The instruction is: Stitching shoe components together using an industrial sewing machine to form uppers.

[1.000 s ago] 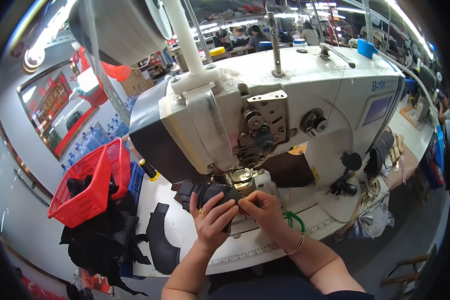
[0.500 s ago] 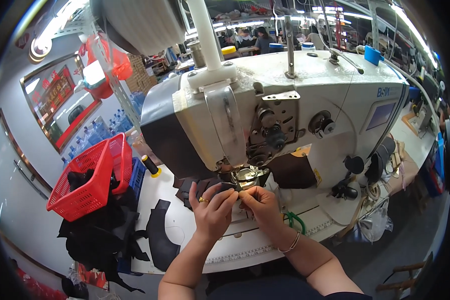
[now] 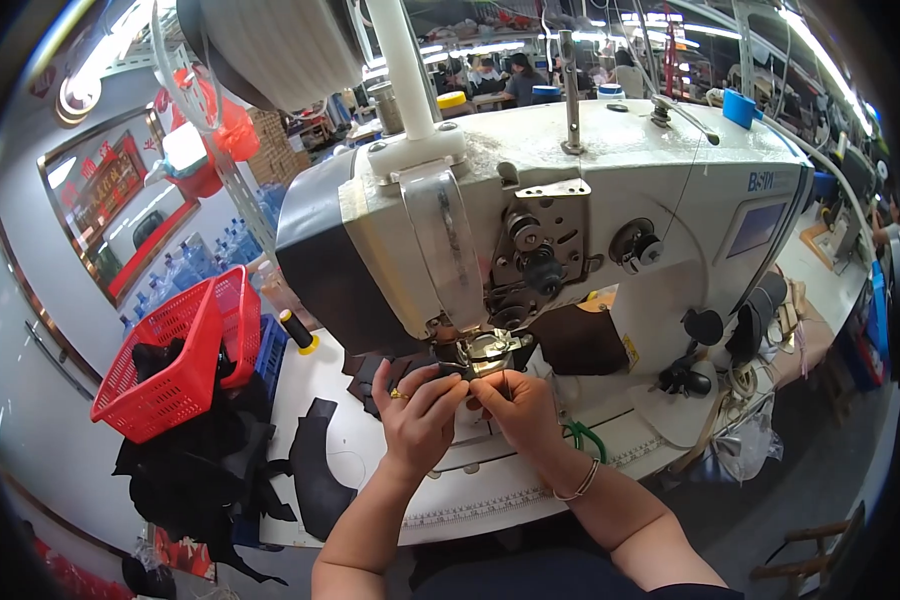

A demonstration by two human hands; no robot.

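The black piece [image 3: 403, 370] lay on the sewing machine [image 3: 610, 205], just below and in front of its metal foot [image 3: 488, 347], with both hands at its near edge. The left hand [image 3: 418, 415] had its fingertips drawn in on that edge, one finger lifted away from the rest. The right hand [image 3: 518, 405] had thumb and forefinger pinched close together, seemingly on the same edge; whether they also held a thread could not be told.

Work on this piece looked unfinished, since it had not been taken away from the machine and both hands were on it. How much stitching was done could not be told, as the fingers hid the edge. A loose dark piece [image 3: 315, 470] lay apart on the desk [image 3: 315, 385], untouched. More dark cloth sat in the red basket [image 3: 160, 400], left of a thread spool [image 3: 295, 330]. Green scissors [image 3: 585, 430] rested near the right wrist.
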